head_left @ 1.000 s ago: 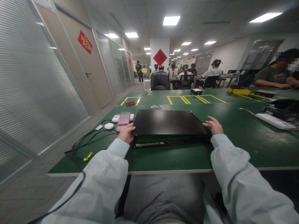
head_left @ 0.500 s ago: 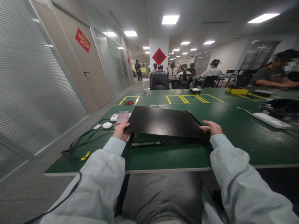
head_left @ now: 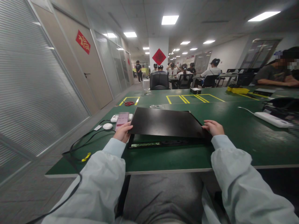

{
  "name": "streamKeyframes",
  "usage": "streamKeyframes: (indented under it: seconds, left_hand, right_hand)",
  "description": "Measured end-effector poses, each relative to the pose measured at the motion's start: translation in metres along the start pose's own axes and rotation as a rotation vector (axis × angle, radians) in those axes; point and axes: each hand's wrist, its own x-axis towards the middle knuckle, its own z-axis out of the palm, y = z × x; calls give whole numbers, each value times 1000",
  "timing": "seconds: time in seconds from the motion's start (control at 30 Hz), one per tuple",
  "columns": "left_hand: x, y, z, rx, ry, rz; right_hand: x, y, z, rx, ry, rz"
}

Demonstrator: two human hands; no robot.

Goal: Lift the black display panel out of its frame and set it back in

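Observation:
A thin black screen panel (head_left: 164, 123) lies tilted over a shallow black frame (head_left: 182, 143), its near edge raised above the frame. Through the gap at the front, a green circuit strip (head_left: 146, 145) shows inside the frame. My left hand (head_left: 123, 132) pinches the panel's near left corner, thumb on top and fingers underneath. On the other side, my right hand (head_left: 213, 127) has its fingers closed at the panel's near right edge, beside the frame's side. Its fingertips are partly hidden there.
Left of the panel lie a phone (head_left: 122, 120), a round white puck (head_left: 107, 126) and black cables (head_left: 87, 138). Red scissors (head_left: 129, 103) and a silver tool (head_left: 156, 106) lie beyond. At right is a white power strip (head_left: 272, 120); a person (head_left: 271, 74) sits further back.
The panel's left side has shifted slightly right and down with my left hand. My right hand's fingers have drawn together onto the panel's right edge.

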Motion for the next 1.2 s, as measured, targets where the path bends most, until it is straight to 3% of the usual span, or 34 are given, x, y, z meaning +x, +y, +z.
streamKeyframes:
  seconds: [0.37, 0.73, 0.93, 1.2]
  left_hand:
    - [-2, -9, 8, 37, 24, -17]
    - [2, -14, 5, 54, 20, -49]
    - [5, -17, 4, 64, 6, -64]
    - [5, -19, 4, 72, -2, -85]
  right_hand:
    - [12, 12, -4, -231, -43, -92]
    - [3, 11, 0, -463, -62, -158]
    - [-1, 15, 7, -624, -29, -289]
    - [-4, 11, 7, -730, -1, -267]
